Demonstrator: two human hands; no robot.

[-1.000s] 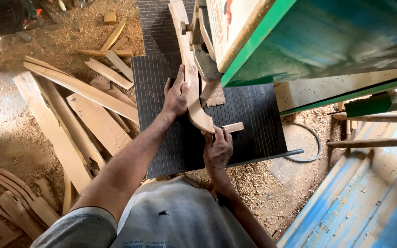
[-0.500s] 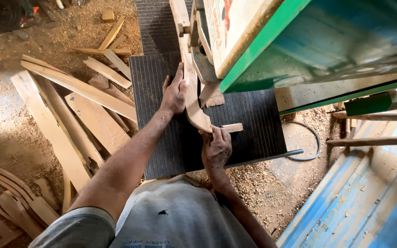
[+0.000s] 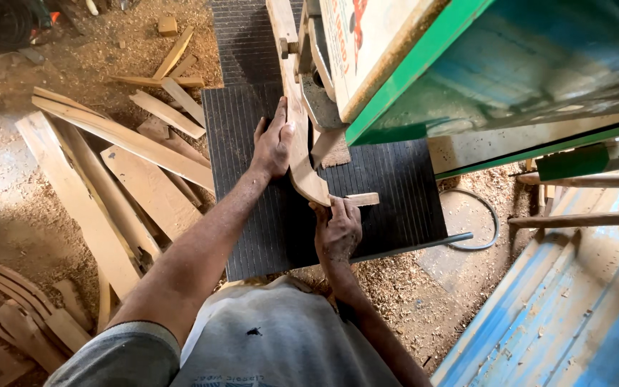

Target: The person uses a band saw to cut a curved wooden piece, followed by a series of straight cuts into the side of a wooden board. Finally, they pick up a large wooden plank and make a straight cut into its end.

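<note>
A long curved wooden piece (image 3: pixel 296 136) lies on the dark ribbed saw table (image 3: pixel 388 208), running from the near middle up past the saw's blade guard (image 3: pixel 317 86). My left hand (image 3: pixel 274 143) presses flat against the piece's left side, beside the guard. My right hand (image 3: pixel 337 228) grips the piece's near end, where a short stub (image 3: pixel 361 199) sticks out to the right. The blade itself is hidden behind the guard.
The green and cream saw housing (image 3: pixel 481 64) overhangs the table on the right. Several planks and offcuts (image 3: pixel 130 165) lie on the sawdust floor at left, curved pieces (image 3: pixel 16 308) at lower left. A blue painted surface (image 3: pixel 574 301) sits at lower right.
My left hand has slid a little farther up along the curved piece; the piece has advanced slightly toward the guard. My right hand stays on the near end.
</note>
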